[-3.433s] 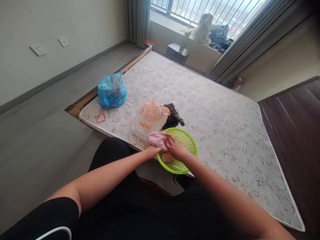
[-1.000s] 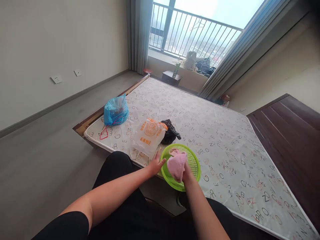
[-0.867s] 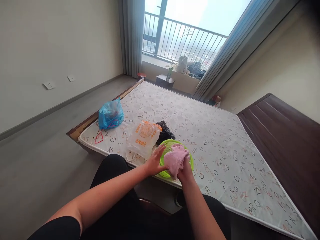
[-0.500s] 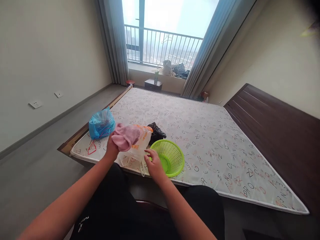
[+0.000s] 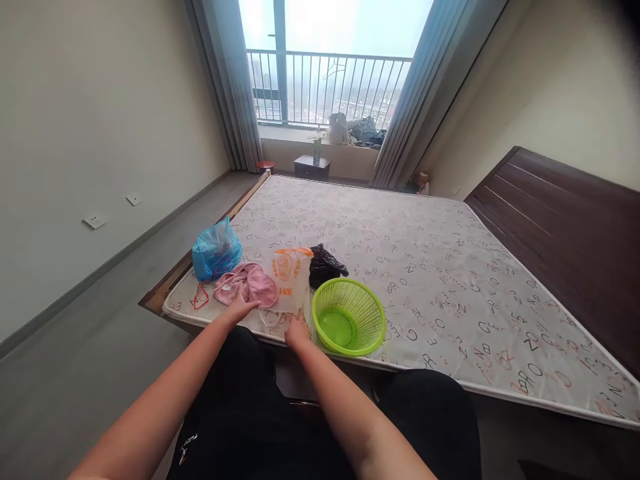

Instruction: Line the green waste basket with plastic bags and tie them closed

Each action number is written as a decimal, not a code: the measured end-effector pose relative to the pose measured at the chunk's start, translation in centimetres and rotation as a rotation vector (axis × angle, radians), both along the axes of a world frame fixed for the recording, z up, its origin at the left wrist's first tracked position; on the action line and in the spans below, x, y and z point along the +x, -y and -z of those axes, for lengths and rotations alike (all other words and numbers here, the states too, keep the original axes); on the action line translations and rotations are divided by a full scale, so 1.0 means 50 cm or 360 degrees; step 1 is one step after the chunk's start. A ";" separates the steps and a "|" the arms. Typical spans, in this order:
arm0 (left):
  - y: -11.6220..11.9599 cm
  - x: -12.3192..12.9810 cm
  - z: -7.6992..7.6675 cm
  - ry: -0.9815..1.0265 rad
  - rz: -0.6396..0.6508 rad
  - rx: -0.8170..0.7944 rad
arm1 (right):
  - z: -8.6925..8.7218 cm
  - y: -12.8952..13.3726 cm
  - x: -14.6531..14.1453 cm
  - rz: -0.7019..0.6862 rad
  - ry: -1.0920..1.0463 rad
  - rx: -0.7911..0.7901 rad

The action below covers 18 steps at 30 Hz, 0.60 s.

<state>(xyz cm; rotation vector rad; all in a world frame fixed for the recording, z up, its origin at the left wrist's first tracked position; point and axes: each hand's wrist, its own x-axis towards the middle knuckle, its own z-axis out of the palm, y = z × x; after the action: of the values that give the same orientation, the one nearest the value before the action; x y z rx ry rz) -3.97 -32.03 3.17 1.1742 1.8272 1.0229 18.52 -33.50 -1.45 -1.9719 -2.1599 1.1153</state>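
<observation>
A pink cloth (image 5: 254,283), perhaps a towel or small garment, lies bunched on the mattress near its front edge. My left hand (image 5: 241,310) rests on the cloth's near side, thumb stretched out to the right, fingers apart. Just right of the cloth is a whitish plastic bag (image 5: 295,283) with orange print, lying flat. At the bag's lower edge my right hand (image 5: 299,328) has its fingers drawn together on the plastic; the fingertips are partly hidden. A green plastic basket (image 5: 373,317) stands close by on the right, with nothing inside.
A blue plastic bag (image 5: 216,250) with red strings sits at the left, and a black plastic bag (image 5: 326,265) lies behind the basket. All are on the letter-patterned mattress (image 5: 425,267). A dark headboard (image 5: 560,200) rises on the right; a nightstand (image 5: 311,168) stands by the window.
My left hand has lowered the pink cloth from the air onto the mattress and loosened its grip. My right hand has moved down to the printed bag's lower edge. The view has shifted slightly.
</observation>
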 end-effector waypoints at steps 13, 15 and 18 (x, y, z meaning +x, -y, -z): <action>-0.021 0.118 -0.030 -0.0337 -0.0193 0.0298 | -0.366 -0.071 0.045 0.0097 -0.1009 0.0892; -0.033 0.125 -0.083 -0.0133 -0.0221 0.0367 | -0.425 -0.069 0.093 0.0164 -0.1147 0.0723; -0.041 0.132 -0.184 0.0112 -0.0134 0.0388 | -0.491 -0.041 0.189 0.0122 -0.1310 0.0428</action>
<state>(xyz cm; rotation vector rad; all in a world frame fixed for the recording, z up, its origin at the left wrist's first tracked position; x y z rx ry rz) 2.66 -29.98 12.37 1.1933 1.7452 1.3488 27.98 -31.43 23.10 -1.1619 -1.6546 1.2394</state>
